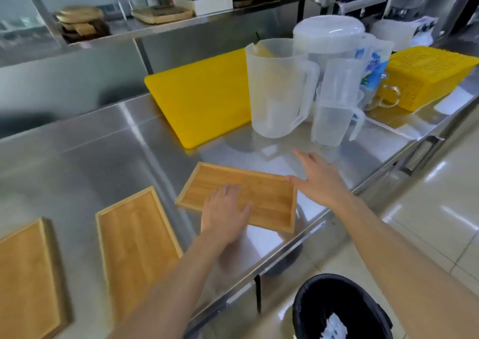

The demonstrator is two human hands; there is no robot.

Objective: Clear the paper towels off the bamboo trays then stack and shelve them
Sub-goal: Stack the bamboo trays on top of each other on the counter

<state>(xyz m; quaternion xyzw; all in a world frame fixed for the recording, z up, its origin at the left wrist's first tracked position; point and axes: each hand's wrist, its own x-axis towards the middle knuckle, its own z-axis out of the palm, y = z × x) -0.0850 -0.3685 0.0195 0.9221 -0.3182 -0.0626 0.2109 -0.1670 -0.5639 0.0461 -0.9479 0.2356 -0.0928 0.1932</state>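
Observation:
Three bamboo trays lie flat on the steel counter. The right tray sits near the counter's front edge, and no paper shows on it. My left hand rests flat on this tray's near side, fingers spread. My right hand hovers open by the tray's far right corner, thumb close to the rim. The middle tray and the left tray are bare too. Crumpled white paper lies inside the black bin below.
A yellow cutting board leans against the back wall. Clear plastic pitchers and a yellow basket crowd the right of the counter. A steel shelf above holds wooden boards and white boxes. Tiled floor lies to the right.

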